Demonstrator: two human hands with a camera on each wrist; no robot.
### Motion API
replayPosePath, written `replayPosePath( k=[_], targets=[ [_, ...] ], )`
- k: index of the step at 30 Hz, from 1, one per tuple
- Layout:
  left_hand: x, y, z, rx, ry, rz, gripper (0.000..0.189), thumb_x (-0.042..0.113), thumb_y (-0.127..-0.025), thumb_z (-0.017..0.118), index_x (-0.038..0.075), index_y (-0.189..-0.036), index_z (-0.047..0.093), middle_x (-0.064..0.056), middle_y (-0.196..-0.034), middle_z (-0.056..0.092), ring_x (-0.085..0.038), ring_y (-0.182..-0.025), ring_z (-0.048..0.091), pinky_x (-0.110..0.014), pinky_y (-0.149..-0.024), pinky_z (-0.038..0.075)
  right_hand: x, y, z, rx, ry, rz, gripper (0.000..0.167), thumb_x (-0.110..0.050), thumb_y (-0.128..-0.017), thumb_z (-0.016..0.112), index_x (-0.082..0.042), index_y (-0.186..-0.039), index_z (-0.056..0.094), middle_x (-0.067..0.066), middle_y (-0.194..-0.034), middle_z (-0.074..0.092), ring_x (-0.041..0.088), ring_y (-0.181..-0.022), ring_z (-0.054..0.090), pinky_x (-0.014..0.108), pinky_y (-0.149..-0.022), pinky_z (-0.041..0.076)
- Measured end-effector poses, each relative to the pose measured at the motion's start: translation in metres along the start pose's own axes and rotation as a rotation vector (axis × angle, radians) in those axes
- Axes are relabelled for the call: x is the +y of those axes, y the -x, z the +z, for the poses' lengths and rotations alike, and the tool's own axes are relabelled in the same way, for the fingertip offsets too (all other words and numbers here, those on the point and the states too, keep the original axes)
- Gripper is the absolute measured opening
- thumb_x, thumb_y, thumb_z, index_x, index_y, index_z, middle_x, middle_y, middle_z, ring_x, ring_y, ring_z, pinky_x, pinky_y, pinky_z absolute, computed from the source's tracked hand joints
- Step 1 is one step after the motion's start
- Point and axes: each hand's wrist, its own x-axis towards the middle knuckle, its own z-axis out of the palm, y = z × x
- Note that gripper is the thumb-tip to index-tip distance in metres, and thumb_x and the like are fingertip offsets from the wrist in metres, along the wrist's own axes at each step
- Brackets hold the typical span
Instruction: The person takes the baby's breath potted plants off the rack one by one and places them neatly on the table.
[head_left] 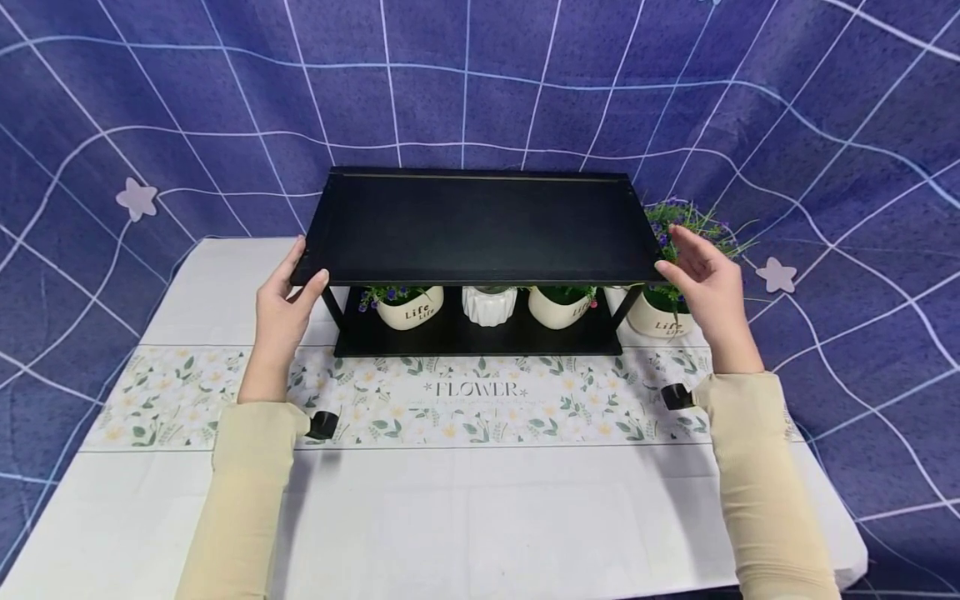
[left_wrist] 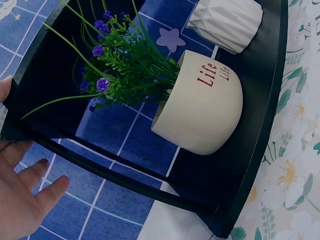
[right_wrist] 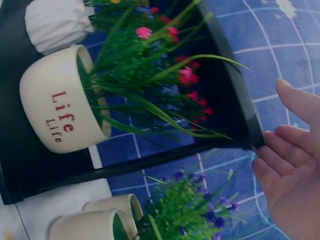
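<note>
A black two-tier shelf [head_left: 480, 229] stands on the table, its broad top board above a lower board [head_left: 480, 340]. My left hand [head_left: 285, 312] grips the top board's left front corner, thumb over the edge and some fingers below. My right hand [head_left: 708, 287] is at the opposite corner; its loosely straight fingers touch the board's edge, while the thumb stands off in the right wrist view. Along the lower board sit a cream pot [left_wrist: 205, 105] with purple flowers, a white ridged pot [head_left: 489, 306], and another cream pot [right_wrist: 62, 100] with pink-red flowers.
To the right of the shelf stands a cream pot [head_left: 660, 321] with purple flowers; a second cream pot shows beside it in the right wrist view. A floral runner [head_left: 465, 400] marked FLOWER crosses the white tablecloth [head_left: 480, 517]. Blue grid-patterned cloth [head_left: 465, 83] hangs behind.
</note>
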Motion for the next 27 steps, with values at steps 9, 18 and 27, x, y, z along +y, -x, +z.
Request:
replayPosePath(
  k=[9, 18, 27],
  targets=[
    [-0.001, 0.000, 0.000, 0.004, -0.012, 0.003, 0.056, 0.017, -0.095, 0.062, 0.024, -0.146, 0.042, 0.006, -0.155, 0.038, -0.015, -0.140, 0.041, -0.034, -0.111, 0.043, 0.007, -0.005, 0.016, -0.070, 0.067, -0.002, 0.057, -0.009, -0.090, 0.068, -0.004, -0.142, 0.048, 0.016, -0.148, 0.046, 0.019, -0.140, 0.042, 0.014, -0.111, 0.035],
    [-0.002, 0.000, 0.001, 0.000, -0.013, -0.010, 0.056, 0.019, -0.095, 0.061, 0.025, -0.147, 0.041, 0.007, -0.156, 0.036, -0.014, -0.140, 0.041, -0.028, -0.109, 0.044, 0.011, -0.006, 0.019, -0.080, 0.145, -0.003, 0.058, -0.013, -0.091, 0.068, -0.008, -0.144, 0.047, 0.012, -0.150, 0.045, 0.024, -0.141, 0.039, 0.026, -0.117, 0.033],
    [-0.001, 0.000, 0.002, -0.009, -0.003, -0.059, 0.058, 0.023, -0.096, 0.061, 0.026, -0.149, 0.038, 0.007, -0.158, 0.032, -0.016, -0.144, 0.035, -0.040, -0.117, 0.036, 0.010, 0.000, 0.015, -0.117, 0.212, -0.006, 0.061, -0.025, -0.091, 0.069, -0.017, -0.146, 0.045, 0.010, -0.153, 0.042, 0.024, -0.142, 0.037, 0.034, -0.117, 0.035]
  ],
)
